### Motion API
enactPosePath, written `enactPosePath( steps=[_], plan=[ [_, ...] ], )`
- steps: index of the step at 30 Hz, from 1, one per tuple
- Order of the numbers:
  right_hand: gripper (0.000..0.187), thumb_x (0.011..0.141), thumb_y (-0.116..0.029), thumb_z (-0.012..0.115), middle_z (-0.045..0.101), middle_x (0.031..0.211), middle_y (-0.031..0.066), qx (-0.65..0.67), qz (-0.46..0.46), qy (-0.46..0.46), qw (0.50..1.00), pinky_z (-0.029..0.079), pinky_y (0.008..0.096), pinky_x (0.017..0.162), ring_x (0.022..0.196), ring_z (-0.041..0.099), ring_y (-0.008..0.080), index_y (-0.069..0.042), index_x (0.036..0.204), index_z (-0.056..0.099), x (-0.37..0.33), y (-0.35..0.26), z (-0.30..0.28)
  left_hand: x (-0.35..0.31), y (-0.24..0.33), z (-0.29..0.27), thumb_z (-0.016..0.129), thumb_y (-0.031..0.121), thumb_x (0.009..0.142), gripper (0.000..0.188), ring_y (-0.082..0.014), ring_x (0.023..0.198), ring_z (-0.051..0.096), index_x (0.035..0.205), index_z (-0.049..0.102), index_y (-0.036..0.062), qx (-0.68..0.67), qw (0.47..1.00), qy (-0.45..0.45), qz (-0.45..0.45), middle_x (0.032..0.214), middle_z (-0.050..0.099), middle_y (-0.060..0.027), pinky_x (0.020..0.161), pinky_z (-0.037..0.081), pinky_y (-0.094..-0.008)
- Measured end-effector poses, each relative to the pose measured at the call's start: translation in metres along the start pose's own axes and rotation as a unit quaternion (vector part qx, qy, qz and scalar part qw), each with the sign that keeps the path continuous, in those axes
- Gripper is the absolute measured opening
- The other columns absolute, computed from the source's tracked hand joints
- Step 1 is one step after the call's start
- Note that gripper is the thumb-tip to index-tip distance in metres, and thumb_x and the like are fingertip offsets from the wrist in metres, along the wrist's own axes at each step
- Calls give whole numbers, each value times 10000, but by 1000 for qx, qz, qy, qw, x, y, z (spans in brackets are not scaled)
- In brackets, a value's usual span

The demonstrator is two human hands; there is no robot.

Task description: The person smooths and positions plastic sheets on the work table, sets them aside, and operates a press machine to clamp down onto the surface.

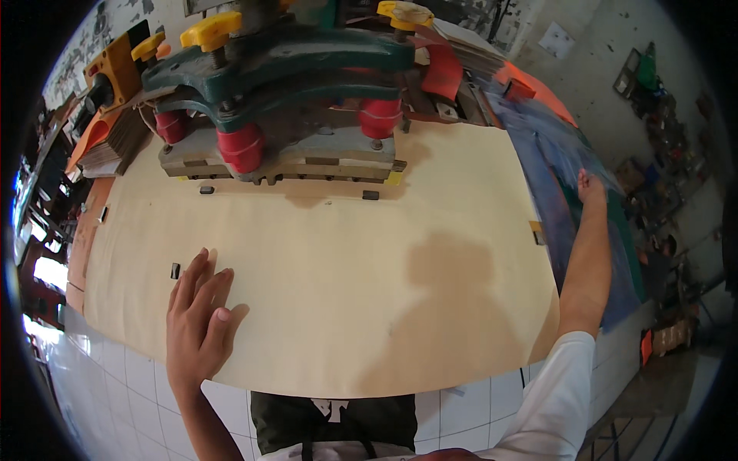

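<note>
A wide cream sheet [330,300] lies across the worktable in front of me. My left hand [198,323] is over its left part, fingers stretched out and holding nothing, close to a small dark block [175,270]. Out to the right, past the sheet's edge, my right hand [590,187] is at a translucent blue plastic sheet [553,165]. Its fingers are curled closed; what they hold, if anything, is too small to tell. A dark green press [284,65] with red cylinders and yellow knobs stands over the far part of the cream sheet.
Two small dark blocks, one left [207,190] and one right [370,195], sit before the press. Another dark block [537,233] is at the sheet's right edge. A yellow control box [115,71] and a cardboard stack [111,146] are far left. Orange sheets [538,88] lie far right.
</note>
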State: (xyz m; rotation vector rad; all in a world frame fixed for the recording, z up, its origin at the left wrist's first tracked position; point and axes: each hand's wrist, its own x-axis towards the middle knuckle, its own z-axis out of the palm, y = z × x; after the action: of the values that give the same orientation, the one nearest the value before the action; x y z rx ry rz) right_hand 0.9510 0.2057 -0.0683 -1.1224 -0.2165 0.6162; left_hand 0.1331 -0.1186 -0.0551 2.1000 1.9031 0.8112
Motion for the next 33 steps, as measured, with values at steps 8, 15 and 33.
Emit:
enactPosePath(
  steps=[8,15,33],
  plan=[
    [365,967,-41,508,541,1226,267,-38,21,-78,996,603,441,889,1036,636,361,111,1292,438,-68,-37,-16,-1,-5,4,472,380,966,477,-400,1317,482,1225,638,15,-5,999,16,30,1439,470,-234,1070,385,-459],
    [419,955,-199,580,609,1087,167,-344,-110,-161,918,602,353,749,837,679,228,39,1296,532,-153,-82,-47,-11,-6,-12,551,278,888,403,-396,1271,509,1154,662,-3,-37,995,77,59,1309,576,-237,1098,325,-485],
    [301,925,-216,646,652,923,16,-664,-124,-145,723,489,272,657,775,618,117,-37,1166,638,-172,-129,-293,-134,66,-81,631,442,922,192,-123,542,445,1017,618,276,-607,623,203,449,645,544,56,517,270,-335]
  ],
)
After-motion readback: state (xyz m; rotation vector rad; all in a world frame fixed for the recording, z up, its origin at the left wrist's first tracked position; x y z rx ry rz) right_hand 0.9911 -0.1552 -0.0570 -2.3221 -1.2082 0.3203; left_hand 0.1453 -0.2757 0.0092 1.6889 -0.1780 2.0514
